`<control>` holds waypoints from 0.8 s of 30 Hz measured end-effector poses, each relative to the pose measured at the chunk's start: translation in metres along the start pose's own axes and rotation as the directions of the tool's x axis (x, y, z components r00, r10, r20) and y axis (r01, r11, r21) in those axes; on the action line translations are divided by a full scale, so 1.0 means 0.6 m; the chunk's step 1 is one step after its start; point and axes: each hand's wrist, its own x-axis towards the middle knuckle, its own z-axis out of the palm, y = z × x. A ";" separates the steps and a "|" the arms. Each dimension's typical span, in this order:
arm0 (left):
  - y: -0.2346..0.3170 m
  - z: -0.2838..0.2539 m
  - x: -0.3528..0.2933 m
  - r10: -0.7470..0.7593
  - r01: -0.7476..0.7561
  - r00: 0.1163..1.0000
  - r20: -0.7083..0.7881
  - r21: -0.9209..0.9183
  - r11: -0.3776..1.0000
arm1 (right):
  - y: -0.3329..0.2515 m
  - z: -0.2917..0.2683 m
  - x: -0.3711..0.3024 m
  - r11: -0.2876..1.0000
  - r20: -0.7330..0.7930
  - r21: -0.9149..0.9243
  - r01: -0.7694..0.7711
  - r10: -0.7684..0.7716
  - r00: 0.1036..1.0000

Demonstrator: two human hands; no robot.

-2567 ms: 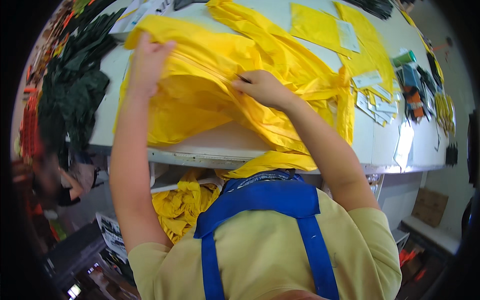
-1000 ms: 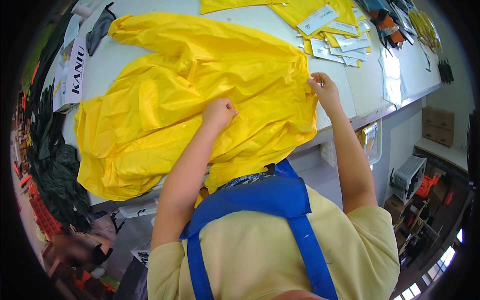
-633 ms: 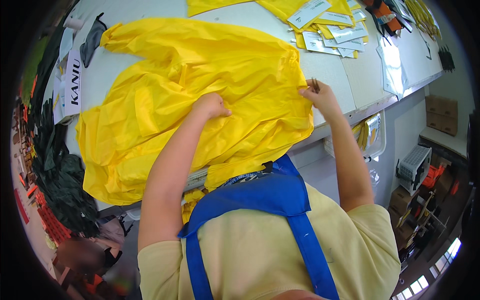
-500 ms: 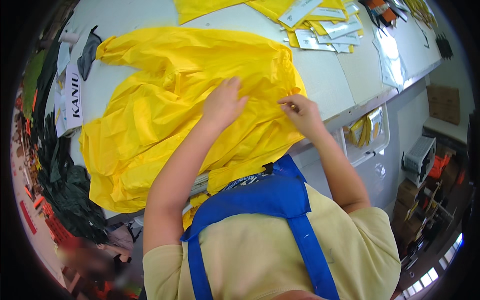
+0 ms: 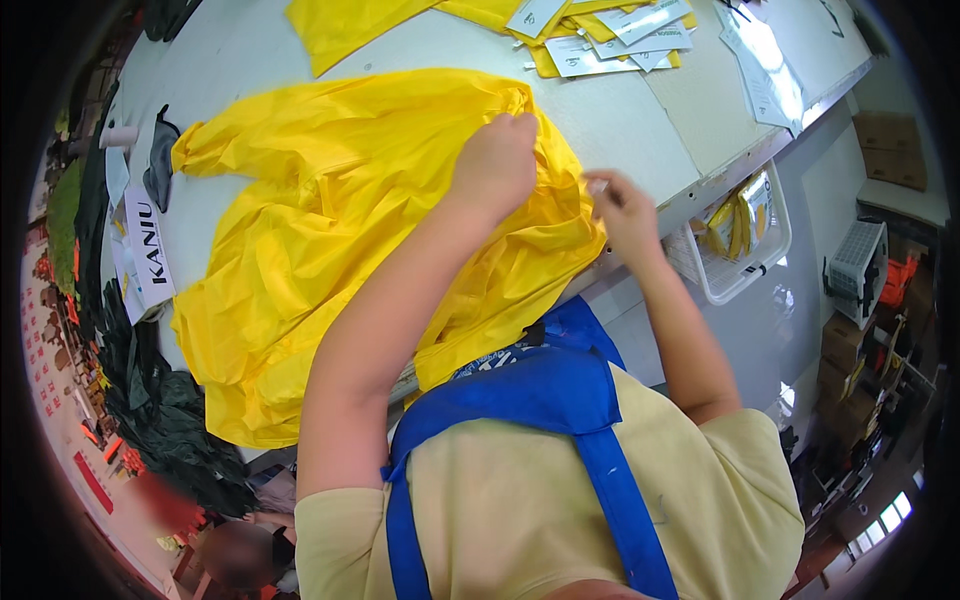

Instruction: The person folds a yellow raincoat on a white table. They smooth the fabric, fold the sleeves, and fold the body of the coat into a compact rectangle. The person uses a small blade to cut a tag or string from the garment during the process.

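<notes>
nearest, a blue apron (image 5: 510, 395) meets the trailing edge of the yellow garment (image 5: 300, 260), which lies rumpled on the white table (image 5: 610, 125). the right hand (image 5: 620, 215), blurred, is half curled beside the garment's right end; whether it holds anything i can't tell. the left hand (image 5: 503, 160) is closed there, fingertips hidden, its grip unclear; its forearm covers some cloth. the garment's long axis slants lower left to upper right, one sleeve pointing left. beyond, yellow pouches (image 5: 615, 50) are partly cut off.
</notes>
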 end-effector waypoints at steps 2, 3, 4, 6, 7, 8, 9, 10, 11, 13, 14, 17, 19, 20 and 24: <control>0.011 -0.043 -0.011 -0.155 0.162 0.987 0.048 -0.288 0.944 | 0.002 -0.001 0.048 0.989 -0.137 0.061 0.138 -0.129 0.982; 0.015 -0.055 -0.011 -0.223 0.240 0.971 0.090 -0.420 0.875 | -0.007 0.008 0.056 0.980 -0.121 -0.052 0.191 -0.196 0.973; 0.003 -0.050 -0.015 -0.233 0.220 0.971 0.053 -0.587 0.779 | -0.031 0.023 0.064 0.954 -0.089 -0.162 0.252 -0.269 0.959; -0.020 -0.028 -0.027 -0.276 0.141 0.961 -0.004 -0.853 0.502 | -0.056 0.045 0.064 0.903 -0.010 -0.322 0.285 -0.304 0.953; -0.016 -0.033 -0.028 -0.265 0.144 0.964 0.022 -0.882 0.448 | -0.062 0.053 0.064 0.888 0.024 -0.375 0.265 -0.277 0.961; -0.008 -0.040 -0.034 -0.253 0.147 0.966 0.047 -0.908 0.393 | -0.068 0.060 0.063 0.869 0.057 -0.428 0.247 -0.247 0.967; -0.001 -0.048 -0.039 -0.240 0.152 0.968 0.072 -0.929 0.336 | -0.073 0.066 0.063 0.863 0.080 -0.440 0.246 -0.235 0.969; 0.005 -0.057 -0.044 -0.207 0.148 0.977 0.055 -0.872 0.467 | -0.076 0.070 0.058 0.857 0.106 -0.456 0.242 -0.218 0.970; 0.011 -0.066 -0.048 -0.171 0.138 0.984 0.044 -0.797 0.588 | -0.080 0.074 0.055 0.849 0.131 -0.471 0.238 -0.200 0.971; 0.017 -0.077 -0.058 -0.148 0.108 0.989 -0.003 -0.669 0.735 | -0.083 0.077 0.058 0.853 0.144 -0.474 0.219 -0.170 0.975; 0.018 -0.081 -0.063 -0.160 0.096 0.986 -0.045 -0.630 0.770 | -0.086 0.066 0.061 0.861 0.138 -0.463 0.212 -0.166 0.976; -0.022 -0.082 -0.067 -0.252 0.049 0.928 -0.276 -0.579 0.814 | -0.076 -0.006 0.082 0.957 0.155 -0.216 0.195 -0.163 0.974; -0.032 -0.089 -0.074 -0.316 0.084 0.898 -0.307 -0.584 0.807 | -0.068 -0.062 0.097 0.985 0.242 0.150 0.087 -0.121 0.963; -0.023 -0.101 -0.080 -0.338 0.134 0.908 -0.247 -0.594 0.793 | -0.074 -0.079 0.097 0.979 0.297 0.199 0.051 -0.110 0.948; 0.024 -0.131 -0.058 0.342 -0.213 0.848 -0.405 0.330 0.920 | -0.101 -0.076 0.091 0.991 0.378 0.133 -0.011 -0.040 0.925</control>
